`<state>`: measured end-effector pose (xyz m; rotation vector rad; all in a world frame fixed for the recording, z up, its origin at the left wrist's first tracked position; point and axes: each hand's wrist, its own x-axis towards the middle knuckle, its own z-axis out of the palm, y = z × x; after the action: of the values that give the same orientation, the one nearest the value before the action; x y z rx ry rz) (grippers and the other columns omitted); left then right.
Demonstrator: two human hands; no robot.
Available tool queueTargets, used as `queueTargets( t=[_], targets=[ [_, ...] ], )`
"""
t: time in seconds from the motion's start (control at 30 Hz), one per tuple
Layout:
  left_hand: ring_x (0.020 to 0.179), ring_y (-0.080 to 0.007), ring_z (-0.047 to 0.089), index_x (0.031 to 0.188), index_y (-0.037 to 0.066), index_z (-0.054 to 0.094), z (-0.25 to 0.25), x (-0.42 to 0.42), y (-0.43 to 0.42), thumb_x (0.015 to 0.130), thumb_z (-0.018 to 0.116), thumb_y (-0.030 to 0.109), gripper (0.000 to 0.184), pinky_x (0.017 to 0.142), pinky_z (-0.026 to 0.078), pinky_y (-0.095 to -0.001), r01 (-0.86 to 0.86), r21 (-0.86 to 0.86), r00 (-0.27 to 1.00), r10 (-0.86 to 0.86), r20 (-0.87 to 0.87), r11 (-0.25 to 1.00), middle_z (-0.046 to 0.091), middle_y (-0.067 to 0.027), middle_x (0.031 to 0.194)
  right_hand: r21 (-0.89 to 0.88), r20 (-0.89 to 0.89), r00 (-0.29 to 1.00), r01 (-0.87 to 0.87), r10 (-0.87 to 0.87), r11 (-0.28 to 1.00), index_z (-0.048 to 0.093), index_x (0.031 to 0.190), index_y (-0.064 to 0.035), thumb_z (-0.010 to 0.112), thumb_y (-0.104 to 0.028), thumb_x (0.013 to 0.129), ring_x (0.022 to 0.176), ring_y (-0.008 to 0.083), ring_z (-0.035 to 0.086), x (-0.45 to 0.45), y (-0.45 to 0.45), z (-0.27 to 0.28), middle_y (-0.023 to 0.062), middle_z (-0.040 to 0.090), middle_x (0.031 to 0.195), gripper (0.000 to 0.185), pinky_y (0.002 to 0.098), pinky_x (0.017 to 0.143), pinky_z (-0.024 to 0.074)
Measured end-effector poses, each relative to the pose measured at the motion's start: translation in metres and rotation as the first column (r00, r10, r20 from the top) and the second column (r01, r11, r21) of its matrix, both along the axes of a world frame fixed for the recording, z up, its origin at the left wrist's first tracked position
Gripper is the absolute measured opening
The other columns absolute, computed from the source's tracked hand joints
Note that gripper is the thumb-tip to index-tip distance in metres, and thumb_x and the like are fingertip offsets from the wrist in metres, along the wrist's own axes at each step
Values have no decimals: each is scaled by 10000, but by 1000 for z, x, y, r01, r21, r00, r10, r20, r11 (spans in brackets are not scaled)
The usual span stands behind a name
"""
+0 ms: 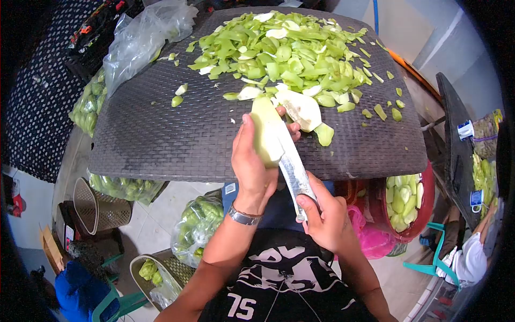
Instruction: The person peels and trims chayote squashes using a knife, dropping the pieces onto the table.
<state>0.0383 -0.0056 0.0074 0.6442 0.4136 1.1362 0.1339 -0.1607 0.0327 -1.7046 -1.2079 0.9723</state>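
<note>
My left hand [255, 161], with a watch on the wrist, holds a peeled pale green vegetable [264, 131] above the front part of the dark woven table [161, 129]. In my right hand [327, 217] is a knife [294, 174], gripped by its handle, its pale blade lying along the right side of the vegetable. Just beyond my left fingertips, a cut whitish piece [301, 110] rests on the table. A wide pile of green peelings [284, 53] spreads behind it.
A clear plastic bag [142, 43] lies at the table's back left. Below are a red tub [424, 206] of peeled vegetables, bagged green vegetables [198, 225] and a beige basket [102, 206]. People sit at lower left [80, 292] and right [472, 260].
</note>
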Motion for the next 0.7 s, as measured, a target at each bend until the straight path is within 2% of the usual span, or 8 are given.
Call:
queueTargets(
  t=[0.1, 0.2, 0.3, 0.37, 0.5, 0.6, 0.63, 0.7],
  targets=[
    [1018, -337, 699, 1390, -23, 506, 1, 2, -1, 1124, 347, 473, 586, 910, 588, -488, -16, 36, 1000, 16, 7, 999, 637, -163, 1277, -25, -76, 997, 13, -15, 1000, 484, 1489, -27, 589, -87, 1040, 827, 333, 784, 0, 0, -4, 282, 720, 1116, 465, 392, 688, 621],
    [1007, -329, 708, 1378, -20, 516, 2, 11, -10, 1126, 345, 479, 585, 893, 595, -485, -59, 18, 997, 58, 51, 998, 637, -165, 1277, 70, -40, 998, 59, -56, 996, 486, 1491, -30, 585, -88, 1043, 820, 309, 788, -5, 3, -13, 276, 724, 1106, 462, 375, 694, 619],
    [968, -329, 720, 1368, -20, 521, 5, 9, -13, 1128, 344, 482, 584, 868, 600, -483, -71, 24, 997, 72, -26, 997, 649, -171, 1250, -30, -38, 998, 56, -57, 998, 492, 1489, -33, 593, -72, 1029, 842, 358, 779, 0, 5, 2, 290, 717, 1072, 473, 387, 696, 597],
    [936, -329, 727, 1366, -21, 521, 1, 8, -11, 1128, 337, 487, 591, 848, 604, -474, -56, 50, 997, 59, -57, 997, 659, -174, 1219, 51, 35, 999, 28, -30, 998, 492, 1491, -39, 597, -61, 1016, 857, 394, 762, 6, 6, -3, 294, 711, 1038, 487, 402, 700, 585],
    [897, -323, 735, 1367, -26, 519, -2, 1, -10, 1130, 323, 494, 605, 811, 612, -453, -7, 100, 994, 18, -106, 995, 671, -178, 1164, 79, 78, 997, 10, -16, 997, 495, 1496, -53, 606, -45, 988, 872, 455, 718, 11, 7, 0, 298, 699, 975, 520, 430, 704, 571],
    [893, -318, 738, 1372, -28, 518, 4, 0, -13, 1130, 317, 498, 613, 797, 616, -437, -6, 80, 990, 18, -140, 997, 677, -176, 1122, 43, 98, 995, -35, 31, 998, 494, 1505, -73, 607, -61, 986, 861, 456, 719, 22, 7, 10, 307, 691, 964, 532, 439, 704, 573],
    [894, -316, 738, 1376, -28, 516, 4, 0, -12, 1130, 318, 497, 613, 794, 615, -435, -3, 74, 987, 14, -161, 997, 679, -174, 1109, -32, 77, 997, -26, 28, 999, 500, 1507, -83, 605, -73, 982, 858, 456, 719, 24, 9, 20, 307, 691, 950, 536, 448, 715, 577],
    [897, -311, 738, 1383, -29, 512, 4, -2, -10, 1130, 319, 495, 613, 789, 614, -432, 7, 57, 979, 4, -202, 998, 682, -170, 1083, -31, 183, 981, -60, 65, 998, 511, 1501, -84, 605, -80, 982, 858, 443, 729, 34, 9, 21, 307, 694, 967, 527, 446, 726, 582]
  ],
)
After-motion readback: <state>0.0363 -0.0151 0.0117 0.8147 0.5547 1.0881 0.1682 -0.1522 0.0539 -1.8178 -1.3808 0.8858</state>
